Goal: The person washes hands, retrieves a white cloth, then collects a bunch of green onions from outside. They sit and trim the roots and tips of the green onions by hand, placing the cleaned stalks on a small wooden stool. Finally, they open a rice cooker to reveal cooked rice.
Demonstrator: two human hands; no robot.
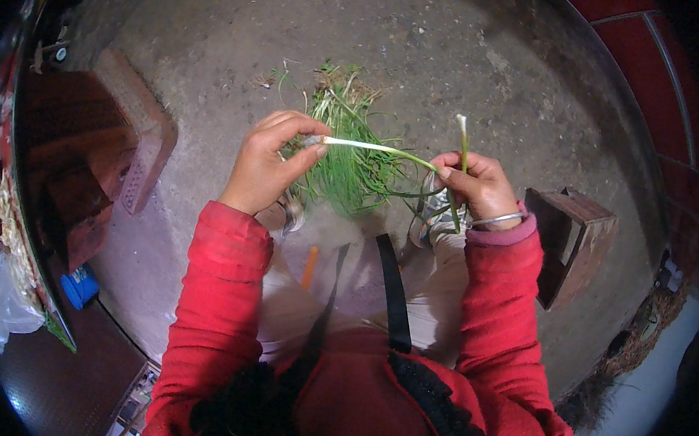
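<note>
Onion stalk point(371, 146) ran crosswise over the greens point(352, 178), its white root end pinched in your left hand point(273, 157), its green part held in your right hand point(483, 187) with a second, upright stalk point(463, 137)

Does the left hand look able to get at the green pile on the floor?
Probably yes: the way from the left hand to the green pile looks free, though this hand pinches a stalk.
</note>
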